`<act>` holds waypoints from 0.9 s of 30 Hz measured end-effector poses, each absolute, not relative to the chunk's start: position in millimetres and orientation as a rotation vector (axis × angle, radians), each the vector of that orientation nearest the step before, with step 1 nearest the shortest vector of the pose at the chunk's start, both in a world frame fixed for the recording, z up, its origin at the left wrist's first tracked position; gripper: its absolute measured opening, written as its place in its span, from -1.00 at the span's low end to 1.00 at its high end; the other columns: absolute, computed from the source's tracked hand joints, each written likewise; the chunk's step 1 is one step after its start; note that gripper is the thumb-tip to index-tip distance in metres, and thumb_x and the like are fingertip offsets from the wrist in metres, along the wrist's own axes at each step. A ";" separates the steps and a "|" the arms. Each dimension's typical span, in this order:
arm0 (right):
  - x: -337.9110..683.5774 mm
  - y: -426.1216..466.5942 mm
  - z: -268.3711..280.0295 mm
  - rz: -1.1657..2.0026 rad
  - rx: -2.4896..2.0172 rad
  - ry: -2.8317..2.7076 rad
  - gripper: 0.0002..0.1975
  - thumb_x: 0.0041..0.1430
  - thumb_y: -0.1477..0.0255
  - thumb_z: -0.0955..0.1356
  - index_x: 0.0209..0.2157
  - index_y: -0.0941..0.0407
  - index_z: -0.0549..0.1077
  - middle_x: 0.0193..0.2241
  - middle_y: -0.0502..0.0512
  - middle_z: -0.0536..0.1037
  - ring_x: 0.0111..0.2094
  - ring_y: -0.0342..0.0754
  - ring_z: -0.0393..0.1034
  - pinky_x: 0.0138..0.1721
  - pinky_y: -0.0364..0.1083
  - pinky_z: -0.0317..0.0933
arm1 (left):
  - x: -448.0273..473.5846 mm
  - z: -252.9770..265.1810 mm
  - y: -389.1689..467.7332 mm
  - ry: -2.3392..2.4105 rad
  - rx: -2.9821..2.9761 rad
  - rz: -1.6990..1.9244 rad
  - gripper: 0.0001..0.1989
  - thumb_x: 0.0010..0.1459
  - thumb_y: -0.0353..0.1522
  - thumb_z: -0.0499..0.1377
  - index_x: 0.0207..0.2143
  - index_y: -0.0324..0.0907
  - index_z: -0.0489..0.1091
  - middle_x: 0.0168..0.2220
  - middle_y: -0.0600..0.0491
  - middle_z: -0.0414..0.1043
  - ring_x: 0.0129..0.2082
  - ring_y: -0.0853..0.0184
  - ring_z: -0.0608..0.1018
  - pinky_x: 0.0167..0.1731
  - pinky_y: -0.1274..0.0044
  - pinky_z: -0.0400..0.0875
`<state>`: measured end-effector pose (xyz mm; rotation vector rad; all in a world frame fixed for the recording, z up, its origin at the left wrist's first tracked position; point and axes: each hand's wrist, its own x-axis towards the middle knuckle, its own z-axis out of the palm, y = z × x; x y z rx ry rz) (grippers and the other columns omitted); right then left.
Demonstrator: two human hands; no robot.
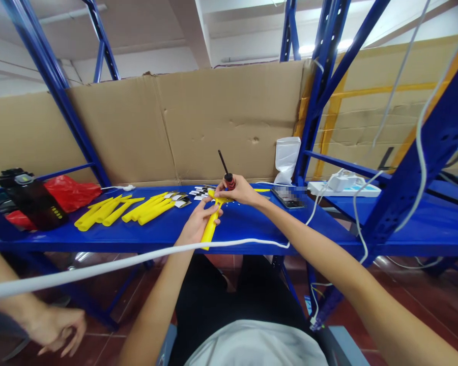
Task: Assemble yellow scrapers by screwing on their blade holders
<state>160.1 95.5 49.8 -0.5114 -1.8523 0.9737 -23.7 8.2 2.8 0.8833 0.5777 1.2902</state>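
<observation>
There, your left hand (195,222) grips a yellow handle (209,234) over the bench (259,223)! Your right hand (245,192) clasps the screwdriver (229,181), shaft up.

Pale grey top (255,346), black trousers (240,301), bare forearms (326,260)

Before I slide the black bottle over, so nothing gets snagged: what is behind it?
A red plastic bag shows behind the black bottle, past its right side, and more red plastic at its lower left; cardboard stands farther back. Whatever lies directly behind the bottle is covered.
</observation>
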 end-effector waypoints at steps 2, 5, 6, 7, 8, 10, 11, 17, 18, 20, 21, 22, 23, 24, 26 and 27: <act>160.5 92.9 50.9 0.967 -0.516 -1.852 -0.36 -0.16 0.07 0.69 -0.44 0.04 0.25 -0.36 0.08 0.67 -0.35 -0.07 0.48 -0.24 -0.04 0.40 | -23.5 2.7 8.3 0.580 0.905 1.285 -0.45 0.11 -0.54 0.47 0.09 -0.11 0.37 -0.09 -0.01 0.52 -0.30 0.38 0.63 -0.49 0.67 0.40; 161.0 89.4 52.6 0.947 -0.536 -1.861 -0.38 -0.15 0.06 0.68 -0.44 0.05 0.28 -0.35 0.10 0.67 -0.37 -0.09 0.45 -0.26 -0.05 0.39 | -23.0 2.8 8.8 0.592 0.924 1.287 -0.42 0.09 -0.52 0.50 0.10 -0.11 0.37 -0.09 -0.01 0.52 -0.30 0.37 0.62 -0.50 0.66 0.39; 161.1 88.4 53.0 0.949 -0.544 -1.858 -0.38 -0.16 0.05 0.68 -0.44 0.05 0.27 -0.35 0.10 0.67 -0.37 -0.09 0.45 -0.26 -0.05 0.39 | -22.7 2.8 9.2 0.596 0.927 1.290 -0.41 0.08 -0.52 0.50 0.10 -0.11 0.36 -0.10 -0.01 0.52 -0.30 0.37 0.62 -0.51 0.66 0.38; 161.3 87.5 53.4 0.953 -0.551 -1.852 -0.37 -0.17 0.05 0.68 -0.44 0.05 0.26 -0.36 0.10 0.66 -0.37 -0.09 0.44 -0.27 -0.05 0.38 | -22.4 2.7 9.6 0.599 0.928 1.293 -0.40 0.06 -0.51 0.51 0.09 -0.11 0.36 -0.11 -0.01 0.52 -0.31 0.36 0.63 -0.51 0.66 0.38; 161.4 86.5 53.7 0.957 -0.560 -1.848 -0.36 -0.19 0.04 0.68 -0.45 0.04 0.25 -0.36 0.10 0.66 -0.38 -0.09 0.44 -0.28 -0.05 0.38 | -22.3 2.6 10.2 0.603 0.929 1.296 -0.39 0.04 -0.51 0.52 0.08 -0.11 0.36 -0.12 0.00 0.52 -0.31 0.35 0.63 -0.52 0.66 0.37; 162.0 84.5 54.6 0.951 -0.577 -1.849 -0.36 -0.19 0.03 0.68 -0.46 0.04 0.25 -0.36 0.09 0.66 -0.39 -0.10 0.42 -0.30 -0.06 0.36 | -22.4 2.2 11.3 0.610 0.937 1.299 -0.38 0.02 -0.50 0.54 0.06 -0.10 0.35 -0.13 0.01 0.52 -0.32 0.35 0.63 -0.53 0.66 0.36; 162.3 83.5 55.2 0.942 -0.585 -1.852 -0.37 -0.18 0.03 0.67 -0.46 0.04 0.26 -0.37 0.09 0.65 -0.40 -0.10 0.41 -0.31 -0.06 0.35 | -22.7 2.1 11.7 0.615 0.947 1.298 -0.37 0.02 -0.49 0.54 0.06 -0.10 0.34 -0.13 0.01 0.53 -0.32 0.34 0.64 -0.53 0.65 0.36; 165.6 82.9 57.7 0.919 -0.617 -1.868 -0.38 -0.19 0.04 0.68 -0.47 0.05 0.28 -0.40 0.03 0.59 -0.41 -0.13 0.35 -0.33 -0.06 0.29 | -24.2 1.7 11.4 0.635 1.023 1.249 -0.37 0.02 -0.43 0.58 0.04 -0.10 0.34 -0.17 0.04 0.53 -0.28 0.31 0.66 -0.49 0.61 0.43; 166.1 84.4 57.2 0.933 -0.615 -1.875 -0.37 -0.21 0.04 0.68 -0.48 0.05 0.27 -0.39 0.03 0.59 -0.41 -0.13 0.35 -0.32 -0.06 0.29 | -23.7 1.5 11.1 0.635 1.020 1.255 -0.38 0.02 -0.42 0.58 0.04 -0.10 0.34 -0.18 0.04 0.52 -0.29 0.32 0.65 -0.49 0.62 0.42; 167.1 88.4 55.4 0.955 -0.616 -1.880 -0.34 -0.25 0.04 0.70 -0.49 0.05 0.25 -0.36 0.04 0.60 -0.40 -0.13 0.35 -0.32 -0.07 0.28 | -22.4 0.7 10.6 0.631 1.010 1.268 -0.37 0.00 -0.42 0.58 0.04 -0.11 0.35 -0.19 0.04 0.52 -0.30 0.32 0.65 -0.51 0.63 0.41; 167.5 90.4 54.3 0.959 -0.621 -1.879 -0.33 -0.26 0.04 0.70 -0.50 0.05 0.24 -0.36 0.04 0.60 -0.40 -0.14 0.35 -0.33 -0.07 0.27 | -21.9 0.2 10.6 0.629 1.008 1.273 -0.36 -0.01 -0.43 0.58 0.04 -0.11 0.36 -0.19 0.04 0.52 -0.31 0.33 0.64 -0.52 0.63 0.40; 167.9 92.3 53.2 0.961 -0.628 -1.879 -0.32 -0.26 0.04 0.70 -0.50 0.05 0.23 -0.36 0.03 0.59 -0.40 -0.14 0.35 -0.33 -0.08 0.26 | -21.5 -0.4 10.7 0.627 1.008 1.275 -0.36 -0.01 -0.43 0.58 0.05 -0.11 0.36 -0.19 0.04 0.52 -0.31 0.33 0.64 -0.52 0.63 0.40; 168.2 93.8 52.1 0.962 -0.636 -1.880 -0.33 -0.25 0.04 0.70 -0.50 0.05 0.23 -0.38 0.02 0.58 -0.41 -0.13 0.35 -0.34 -0.08 0.25 | -21.4 -0.8 11.0 0.625 1.010 1.273 -0.37 -0.01 -0.43 0.58 0.05 -0.11 0.37 -0.18 0.04 0.52 -0.31 0.33 0.64 -0.52 0.63 0.40; 168.4 95.0 51.1 0.963 -0.644 -1.880 -0.33 -0.25 0.04 0.70 -0.50 0.04 0.23 -0.39 0.01 0.57 -0.42 -0.13 0.35 -0.36 -0.09 0.23 | -21.5 -1.2 11.3 0.623 1.012 1.269 -0.37 -0.01 -0.43 0.57 0.05 -0.11 0.37 -0.18 0.04 0.53 -0.31 0.34 0.64 -0.51 0.64 0.40; 168.5 96.2 49.7 0.969 -0.655 -1.871 -0.31 -0.25 0.03 0.70 -0.50 0.04 0.22 -0.42 0.00 0.55 -0.43 -0.14 0.33 -0.39 -0.10 0.20 | -22.1 -1.3 11.8 0.620 1.007 1.258 -0.38 0.00 -0.44 0.56 0.05 -0.10 0.37 -0.17 0.04 0.52 -0.31 0.34 0.64 -0.51 0.64 0.39; 168.4 96.5 49.2 0.975 -0.657 -1.862 -0.30 -0.27 0.03 0.71 -0.50 0.04 0.21 -0.43 -0.01 0.55 -0.44 -0.15 0.32 -0.40 -0.10 0.19 | -22.4 -1.1 11.9 0.617 1.000 1.252 -0.38 0.01 -0.45 0.56 0.06 -0.10 0.37 -0.17 0.04 0.52 -0.31 0.34 0.64 -0.51 0.65 0.39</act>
